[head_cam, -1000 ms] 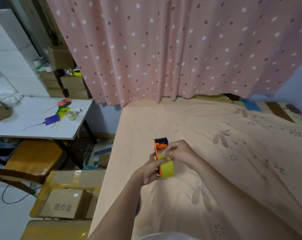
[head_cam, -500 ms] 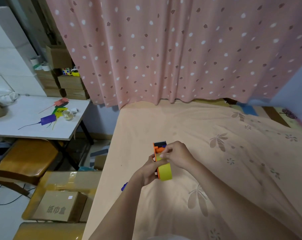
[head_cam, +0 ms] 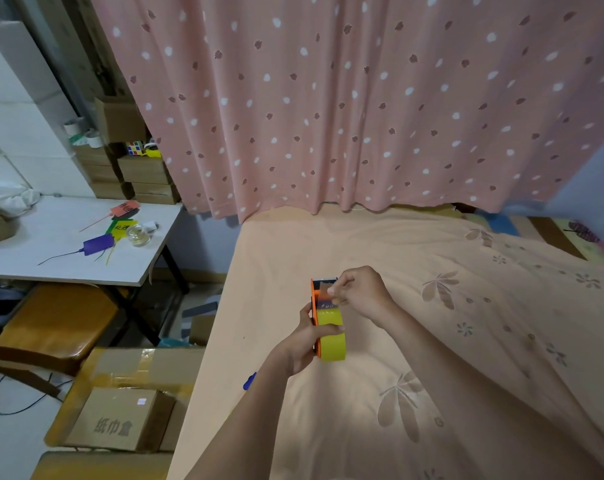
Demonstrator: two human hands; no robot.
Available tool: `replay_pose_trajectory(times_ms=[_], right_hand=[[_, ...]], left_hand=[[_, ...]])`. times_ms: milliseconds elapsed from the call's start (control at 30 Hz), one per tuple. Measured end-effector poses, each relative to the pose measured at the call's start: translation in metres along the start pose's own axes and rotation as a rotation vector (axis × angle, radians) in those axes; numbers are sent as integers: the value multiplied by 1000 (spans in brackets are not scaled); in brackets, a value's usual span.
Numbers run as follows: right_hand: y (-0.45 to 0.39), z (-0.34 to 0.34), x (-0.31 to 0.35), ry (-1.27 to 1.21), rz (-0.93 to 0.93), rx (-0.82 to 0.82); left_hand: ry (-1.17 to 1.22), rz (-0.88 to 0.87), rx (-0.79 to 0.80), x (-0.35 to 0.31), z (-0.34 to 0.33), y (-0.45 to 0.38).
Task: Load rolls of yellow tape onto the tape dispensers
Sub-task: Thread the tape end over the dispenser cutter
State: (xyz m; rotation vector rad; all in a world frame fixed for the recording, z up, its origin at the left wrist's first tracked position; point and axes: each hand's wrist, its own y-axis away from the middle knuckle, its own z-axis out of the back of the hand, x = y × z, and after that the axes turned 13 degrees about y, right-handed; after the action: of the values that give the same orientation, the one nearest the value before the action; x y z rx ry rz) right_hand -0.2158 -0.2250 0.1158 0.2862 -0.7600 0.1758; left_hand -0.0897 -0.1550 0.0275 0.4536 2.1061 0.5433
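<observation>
An orange tape dispenser (head_cam: 315,299) is held above the bed, with a yellow tape roll (head_cam: 332,341) seated in its near end. My left hand (head_cam: 309,336) grips the dispenser and roll from the left side. My right hand (head_cam: 359,291) pinches the loose strip of tape (head_cam: 325,295) stretched over the dispenser's far head. A small blue object (head_cam: 249,381) peeks out beside my left forearm; what it is cannot be told.
The bed (head_cam: 414,271) has a peach sheet with leaf prints and a pink dotted curtain (head_cam: 345,98) behind it. A white table (head_cam: 68,244) with coloured tags stands left. Cardboard boxes (head_cam: 120,420) and a wooden chair (head_cam: 51,323) crowd the floor at left.
My right hand has drawn the tape end from the roll forward over the dispenser's far head. The left hand keeps its grip on the dispenser.
</observation>
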Motion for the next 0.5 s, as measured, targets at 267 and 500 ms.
replay_pose_trajectory(times_ms=[267, 500], right_hand=[[-11, 7, 14, 20, 27, 185], [-9, 5, 12, 27, 50, 206]], left_hand=[[37, 30, 26, -13, 6, -6], [5, 51, -7, -18, 17, -13]])
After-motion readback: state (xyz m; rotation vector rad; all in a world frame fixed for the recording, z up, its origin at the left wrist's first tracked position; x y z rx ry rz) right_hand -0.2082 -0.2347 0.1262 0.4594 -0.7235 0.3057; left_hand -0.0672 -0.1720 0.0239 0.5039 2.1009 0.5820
